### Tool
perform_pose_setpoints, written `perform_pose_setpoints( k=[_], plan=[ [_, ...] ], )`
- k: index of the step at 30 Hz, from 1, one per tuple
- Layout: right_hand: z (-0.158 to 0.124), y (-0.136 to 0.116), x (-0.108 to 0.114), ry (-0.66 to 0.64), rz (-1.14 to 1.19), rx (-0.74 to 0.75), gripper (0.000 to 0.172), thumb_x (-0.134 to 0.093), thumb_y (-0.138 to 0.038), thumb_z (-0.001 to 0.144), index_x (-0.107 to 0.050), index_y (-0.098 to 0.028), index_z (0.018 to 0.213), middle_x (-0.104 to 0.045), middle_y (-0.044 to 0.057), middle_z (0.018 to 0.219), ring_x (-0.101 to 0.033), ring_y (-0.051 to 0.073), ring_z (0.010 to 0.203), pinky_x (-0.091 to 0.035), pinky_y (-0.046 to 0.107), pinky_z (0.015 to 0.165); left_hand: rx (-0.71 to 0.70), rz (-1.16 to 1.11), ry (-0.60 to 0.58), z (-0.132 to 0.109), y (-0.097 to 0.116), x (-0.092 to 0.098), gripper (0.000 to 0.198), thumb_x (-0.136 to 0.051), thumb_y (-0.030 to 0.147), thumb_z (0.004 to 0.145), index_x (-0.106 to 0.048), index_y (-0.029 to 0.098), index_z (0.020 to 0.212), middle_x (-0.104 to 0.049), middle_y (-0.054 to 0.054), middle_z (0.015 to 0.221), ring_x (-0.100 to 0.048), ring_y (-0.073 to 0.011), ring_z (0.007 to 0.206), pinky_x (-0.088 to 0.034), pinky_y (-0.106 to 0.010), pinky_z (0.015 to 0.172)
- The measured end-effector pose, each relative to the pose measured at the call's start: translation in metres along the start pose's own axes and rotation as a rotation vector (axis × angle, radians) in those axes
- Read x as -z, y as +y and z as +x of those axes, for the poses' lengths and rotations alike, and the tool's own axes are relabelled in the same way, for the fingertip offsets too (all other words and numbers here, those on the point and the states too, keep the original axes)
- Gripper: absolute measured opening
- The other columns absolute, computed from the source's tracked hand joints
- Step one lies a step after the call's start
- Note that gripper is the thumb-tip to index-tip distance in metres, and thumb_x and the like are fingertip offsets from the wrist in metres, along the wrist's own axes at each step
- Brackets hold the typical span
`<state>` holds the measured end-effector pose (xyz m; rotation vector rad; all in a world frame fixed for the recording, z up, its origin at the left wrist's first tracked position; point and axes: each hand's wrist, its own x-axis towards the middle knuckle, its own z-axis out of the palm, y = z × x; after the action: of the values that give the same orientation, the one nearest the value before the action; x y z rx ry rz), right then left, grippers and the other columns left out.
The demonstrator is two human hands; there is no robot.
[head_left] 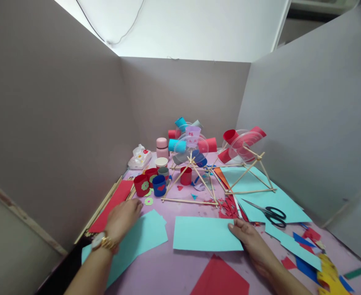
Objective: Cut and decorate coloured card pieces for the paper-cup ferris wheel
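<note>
My right hand (248, 235) grips the right end of a light blue paper rectangle (203, 233), thumb on top, and holds it at the front middle of the table. My left hand (123, 217), with a watch and gold bracelet on its wrist, is over the boundary between a red sheet (114, 205) and a larger light blue sheet (143, 235). Its fingers are loosely bent and nothing shows in them. Just beyond its fingertips stand a red paper cup (141, 185) with a green flower and a blue paper cup (159, 185) with a red heart.
Two stick-framed wheels carry paper tubes: a multicoloured wheel (191, 143) and a red wheel (243, 143). Black-handled scissors (274, 215) lie on light blue paper at right. Paper scraps (303, 250) and a red sheet (220, 278) lie in front. Grey partitions (183, 90) enclose the table.
</note>
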<state>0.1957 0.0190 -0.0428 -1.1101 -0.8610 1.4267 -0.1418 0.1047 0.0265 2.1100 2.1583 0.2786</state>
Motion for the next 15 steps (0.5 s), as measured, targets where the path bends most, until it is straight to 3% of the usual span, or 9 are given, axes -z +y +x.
perform_pose_setpoints(
  k=[4, 7, 15],
  plan=[
    [0.001, 0.003, 0.000, 0.003, -0.038, 0.002, 0.030, -0.074, -0.042, 0.063, -0.060, -0.017, 0.066, -0.060, -0.002, 0.058, -0.051, 0.012, 0.052, -0.037, 0.023, 0.053, 0.107, 0.084, 0.038, 0.018, 0.026, -0.025, 0.028, -0.050, 0.038, 0.087, -0.060, 0.014, 0.097, -0.064, -0.006, 0.098, -0.061, -0.0189, 0.088, -0.048, -0.041, 0.078],
    [0.003, 0.006, 0.002, 0.004, -0.069, 0.014, 0.031, -0.073, -0.043, 0.065, -0.056, -0.017, 0.064, -0.053, -0.005, 0.054, -0.044, 0.010, 0.049, -0.032, 0.022, 0.050, 0.125, 0.090, 0.091, 0.024, 0.028, -0.039, 0.027, -0.051, 0.037, 0.086, -0.058, 0.015, 0.100, -0.062, -0.006, 0.101, -0.060, -0.0195, 0.090, -0.048, -0.041, 0.079],
    [0.004, 0.013, 0.005, -0.039, -0.176, 0.052, 0.032, -0.069, -0.044, 0.068, -0.053, -0.017, 0.063, -0.046, -0.006, 0.054, -0.038, 0.009, 0.049, -0.026, 0.021, 0.048, 0.043, 0.008, 0.147, 0.020, 0.019, -0.040, 0.023, -0.047, 0.035, 0.088, -0.059, 0.016, 0.091, -0.064, -0.001, 0.084, -0.061, -0.0161, 0.079, -0.048, -0.035, 0.072]
  ],
)
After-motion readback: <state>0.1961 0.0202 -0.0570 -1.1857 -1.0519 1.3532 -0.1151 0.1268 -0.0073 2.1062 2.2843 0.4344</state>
